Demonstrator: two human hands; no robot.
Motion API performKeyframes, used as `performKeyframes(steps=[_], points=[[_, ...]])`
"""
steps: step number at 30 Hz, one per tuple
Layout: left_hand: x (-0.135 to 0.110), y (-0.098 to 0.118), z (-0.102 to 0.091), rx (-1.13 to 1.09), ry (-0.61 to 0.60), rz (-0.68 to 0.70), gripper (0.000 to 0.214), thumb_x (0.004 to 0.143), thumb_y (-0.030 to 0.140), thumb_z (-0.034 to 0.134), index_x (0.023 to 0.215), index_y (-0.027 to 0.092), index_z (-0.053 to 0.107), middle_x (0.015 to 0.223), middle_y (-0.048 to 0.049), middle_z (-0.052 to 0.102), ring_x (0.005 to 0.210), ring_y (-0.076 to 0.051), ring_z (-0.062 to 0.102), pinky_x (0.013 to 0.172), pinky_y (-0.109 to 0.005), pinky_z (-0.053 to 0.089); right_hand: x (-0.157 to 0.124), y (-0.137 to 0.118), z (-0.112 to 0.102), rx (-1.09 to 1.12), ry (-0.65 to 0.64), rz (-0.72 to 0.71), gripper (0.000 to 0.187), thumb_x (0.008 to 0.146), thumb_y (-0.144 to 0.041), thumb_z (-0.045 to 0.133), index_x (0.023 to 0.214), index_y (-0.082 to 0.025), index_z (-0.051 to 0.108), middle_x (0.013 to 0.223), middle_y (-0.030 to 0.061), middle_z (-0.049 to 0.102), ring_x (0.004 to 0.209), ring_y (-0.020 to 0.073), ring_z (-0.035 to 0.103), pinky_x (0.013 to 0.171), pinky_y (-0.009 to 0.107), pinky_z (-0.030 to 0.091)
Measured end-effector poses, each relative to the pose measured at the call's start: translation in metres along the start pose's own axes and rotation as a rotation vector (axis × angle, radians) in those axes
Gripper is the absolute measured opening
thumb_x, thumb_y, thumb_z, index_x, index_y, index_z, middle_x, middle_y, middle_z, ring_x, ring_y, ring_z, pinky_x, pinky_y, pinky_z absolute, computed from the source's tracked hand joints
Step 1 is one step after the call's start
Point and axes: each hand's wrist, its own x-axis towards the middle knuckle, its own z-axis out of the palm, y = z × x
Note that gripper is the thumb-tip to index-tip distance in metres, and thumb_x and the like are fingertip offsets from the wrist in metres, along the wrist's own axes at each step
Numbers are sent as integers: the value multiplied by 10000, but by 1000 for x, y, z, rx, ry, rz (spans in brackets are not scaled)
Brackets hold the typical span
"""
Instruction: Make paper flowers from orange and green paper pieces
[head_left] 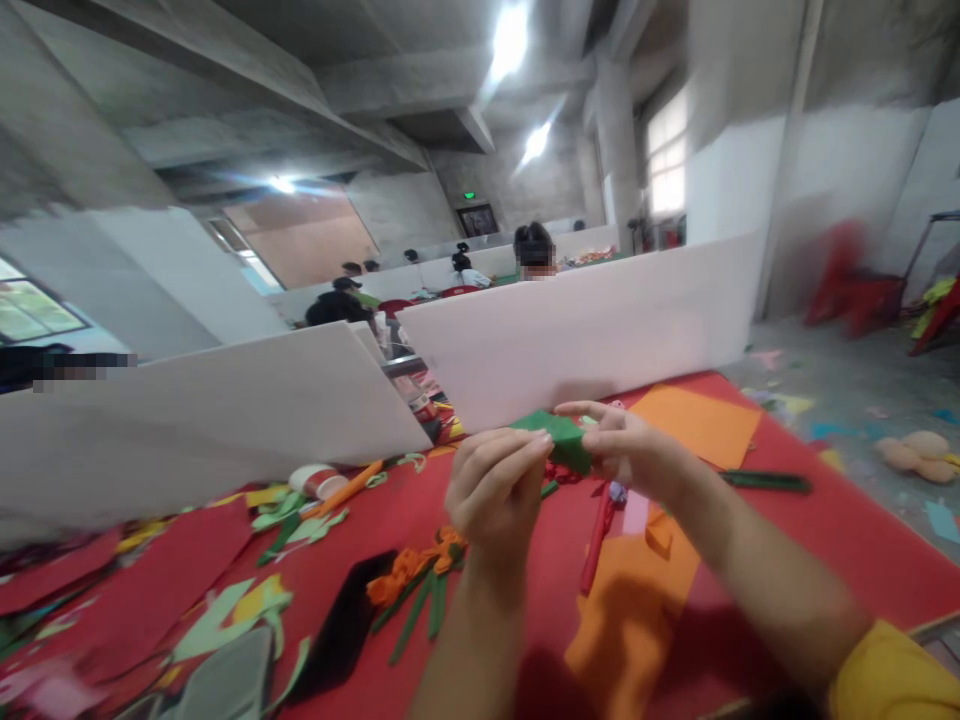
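Note:
A small piece of green paper is held up between my two hands, above the red table. My left hand pinches its left side between thumb and fingers. At the right edge, my right hand grips it with the thumb and fingers, the index finger reaching over the top. Below and left of my hands lie orange paper flowers with green stems. Under my right forearm are orange paper sheets and a red stick-like roll.
White boards wall off the table's far side. A paper cup, paper scraps, a dark flat object and red sheets lie left. A dark green cutter-like tool lies right, near an orange sheet. People sit beyond the boards.

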Motion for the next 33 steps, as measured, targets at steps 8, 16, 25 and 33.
performKeyframes(steps=[8,16,25,33], points=[[-1,2,5,-125,-142,-326,102,978,220,795,1076,247,807,1080,-54,782,1028,-195,754,933,-366,634,-1,-1,4,-174,125,-366,461,787,-368,966,1155,-267,706,952,-6,733,876,165,713,868,334,613],[-7,3,14,-412,-18,-856,558,922,483,855,1417,265,719,1175,-94,764,1044,-196,758,845,-273,645,-11,-9,6,-614,355,-684,157,885,-346,847,1003,-284,764,854,6,626,820,181,603,824,371,574],[-15,5,16,-650,-69,-1083,370,811,554,930,939,215,857,851,-50,803,751,-153,737,675,-219,601,-4,-7,5,-332,191,-433,307,770,-474,953,859,-233,784,848,17,732,816,171,691,772,326,604],[-18,6,21,-767,-74,-1207,436,698,539,1007,893,192,830,822,-50,795,685,-146,729,634,-221,613,2,1,4,-236,177,-300,416,705,-504,1014,871,-217,762,814,-7,725,781,163,710,790,332,637]])
